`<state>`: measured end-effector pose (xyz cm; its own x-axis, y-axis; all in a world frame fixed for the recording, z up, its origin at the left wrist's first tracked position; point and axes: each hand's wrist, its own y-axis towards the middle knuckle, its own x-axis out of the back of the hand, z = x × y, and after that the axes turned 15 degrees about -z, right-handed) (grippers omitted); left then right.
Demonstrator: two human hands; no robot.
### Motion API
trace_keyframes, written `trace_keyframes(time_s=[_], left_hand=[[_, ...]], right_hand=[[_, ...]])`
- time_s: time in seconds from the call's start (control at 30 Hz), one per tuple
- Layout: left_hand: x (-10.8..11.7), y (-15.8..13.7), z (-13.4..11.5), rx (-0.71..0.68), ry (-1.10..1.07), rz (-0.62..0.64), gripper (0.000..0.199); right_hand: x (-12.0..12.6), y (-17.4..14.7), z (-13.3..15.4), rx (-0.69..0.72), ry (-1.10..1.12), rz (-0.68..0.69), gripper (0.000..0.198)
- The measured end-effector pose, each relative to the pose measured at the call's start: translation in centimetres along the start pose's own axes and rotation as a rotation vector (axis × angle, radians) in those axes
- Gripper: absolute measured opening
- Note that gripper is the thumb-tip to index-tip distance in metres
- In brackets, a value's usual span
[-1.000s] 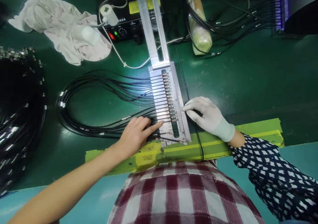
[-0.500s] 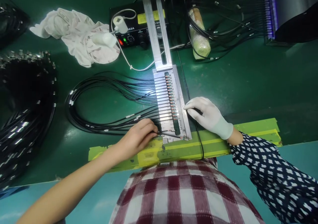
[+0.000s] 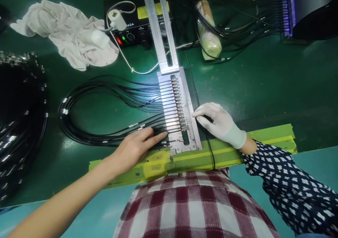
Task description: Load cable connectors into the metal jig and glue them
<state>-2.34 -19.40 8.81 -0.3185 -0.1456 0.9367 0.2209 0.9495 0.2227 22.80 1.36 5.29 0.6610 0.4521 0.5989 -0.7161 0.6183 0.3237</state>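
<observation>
My bare left hand (image 3: 136,144) lies over the near strands of the looped black cables (image 3: 66,121). Its index finger reaches to the left edge of a flat metal fixture (image 3: 171,116); the other fingers curl around the cables, and the thumb is hidden. Two cable ends (image 3: 169,143) stick out beside the hand, one reaching over the fixture. Several stripped cable ends (image 3: 179,104) lie side by side across the fixture's slot. My right hand (image 3: 219,123), in a white glove, has its bent fingertips close together on the fixture's right edge.
A slotted metal bar (image 3: 161,30) extends from the fixture's far end. Behind stand a black control box (image 3: 137,37), a white cloth (image 3: 71,37) and a wrapped roll (image 3: 210,37). More cable bundles (image 3: 21,125) lie left. Yellow-green tape (image 3: 153,166) lines the bench edge.
My left index finger has straightened. The nearest cable end has drawn back leftward from the fixture's lower right corner. My right hand stays at the fixture's edge. The view has shifted slightly.
</observation>
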Motion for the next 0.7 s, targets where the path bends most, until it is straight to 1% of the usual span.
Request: trace_keyframes(time_s=[0.13,0.33,0.43,0.53,0.7], left_hand=[[0.3,0.5,0.6,-0.068,0.002,0.041,0.047],[0.1,0.6,1.3,-0.105,-0.016,0.075,0.045],[0.0,0.5,1.4,-0.105,-0.013,0.075,0.044],[0.0,0.6,1.4,-0.097,-0.018,0.075,0.044],[0.2,0.8,1.4,-0.083,-0.057,0.077,0.043]], right_hand=[[0.0,0.1,0.0,0.001,-0.007,0.000,0.016],[0.0,-0.1,-0.1,0.033,-0.022,-0.020,0.016],[0.0,-1.0,0.1,0.133,-0.040,-0.043,0.023],[-0.2,-2.4,0.5,0.251,-0.101,-0.006,0.030],[-0.4,-3.7,1.0,0.314,-0.158,0.064,0.040]])
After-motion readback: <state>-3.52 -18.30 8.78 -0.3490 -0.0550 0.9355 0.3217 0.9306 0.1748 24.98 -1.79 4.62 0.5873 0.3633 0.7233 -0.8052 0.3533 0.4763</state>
